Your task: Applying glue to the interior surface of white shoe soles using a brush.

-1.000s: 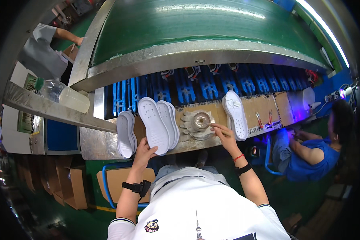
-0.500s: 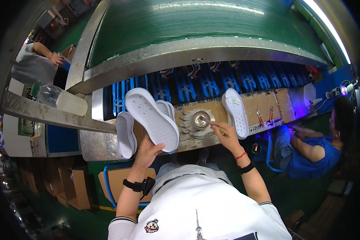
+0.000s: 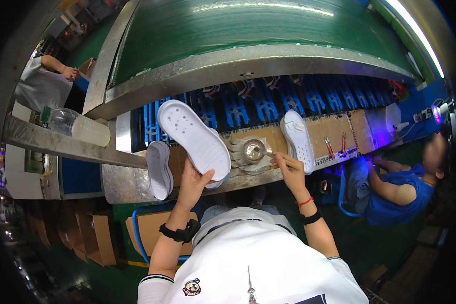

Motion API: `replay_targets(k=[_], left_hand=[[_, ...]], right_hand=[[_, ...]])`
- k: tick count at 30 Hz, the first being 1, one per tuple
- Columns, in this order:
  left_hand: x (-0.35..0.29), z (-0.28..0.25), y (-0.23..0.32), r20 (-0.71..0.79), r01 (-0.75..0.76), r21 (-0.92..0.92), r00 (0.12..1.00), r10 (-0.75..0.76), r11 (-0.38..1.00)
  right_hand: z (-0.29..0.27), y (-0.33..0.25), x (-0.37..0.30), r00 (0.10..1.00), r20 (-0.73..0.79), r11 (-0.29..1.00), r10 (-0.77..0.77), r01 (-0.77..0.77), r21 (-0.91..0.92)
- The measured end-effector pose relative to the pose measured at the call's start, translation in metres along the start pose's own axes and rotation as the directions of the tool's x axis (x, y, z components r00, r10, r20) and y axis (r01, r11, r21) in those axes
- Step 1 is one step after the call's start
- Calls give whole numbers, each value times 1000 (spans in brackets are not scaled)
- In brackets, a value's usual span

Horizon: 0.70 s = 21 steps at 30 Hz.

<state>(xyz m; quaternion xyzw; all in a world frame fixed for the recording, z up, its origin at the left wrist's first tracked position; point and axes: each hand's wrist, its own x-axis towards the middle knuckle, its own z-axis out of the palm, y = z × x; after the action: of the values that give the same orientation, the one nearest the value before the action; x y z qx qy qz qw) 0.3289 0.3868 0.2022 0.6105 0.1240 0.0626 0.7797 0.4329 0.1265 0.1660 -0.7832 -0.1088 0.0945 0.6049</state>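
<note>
My left hand grips a white shoe sole by its near end, thumb on the upper face, and holds it tilted over the bench. A thin wooden-handled brush is pinched in my right hand; its tip is inside a round metal bowl of clear liquid. Beneath the bowl lie a grey glove and a plastic sheet. Another pair of white soles rests left of my left hand. To the right, more stacked soles lie beyond my right hand, with a small pale piece on top.
Cardboard covers the bench, with two red-handled pointed tools on it. Blue racks line the back below a metal beam. A large plastic bottle lies at left. A co-worker in blue sits at right.
My left hand has shifted the sole slightly away from me and to the right. My right hand has moved a little right, the brush tip still in the bowl. The seated co-worker's head has moved.
</note>
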Motion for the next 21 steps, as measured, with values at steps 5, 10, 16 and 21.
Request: replay_targets(k=[5,10,16,21], left_hand=[[3,13,9,-3,-56,50,998,56,997],[7,25,17,-13,-50,28,999,50,998],[12,33,12,-13,-100,65,995,101,993],[11,38,16,-67,-146,106,986,153,984]], right_hand=[[0,6,-1,1000,-26,999,-12,13,41],[0,-2,-4,991,-130,987,-33,52,149],[-7,2,-7,998,-61,994,20,-14,106],[-24,-75,-30,994,-108,950,-24,57,307]])
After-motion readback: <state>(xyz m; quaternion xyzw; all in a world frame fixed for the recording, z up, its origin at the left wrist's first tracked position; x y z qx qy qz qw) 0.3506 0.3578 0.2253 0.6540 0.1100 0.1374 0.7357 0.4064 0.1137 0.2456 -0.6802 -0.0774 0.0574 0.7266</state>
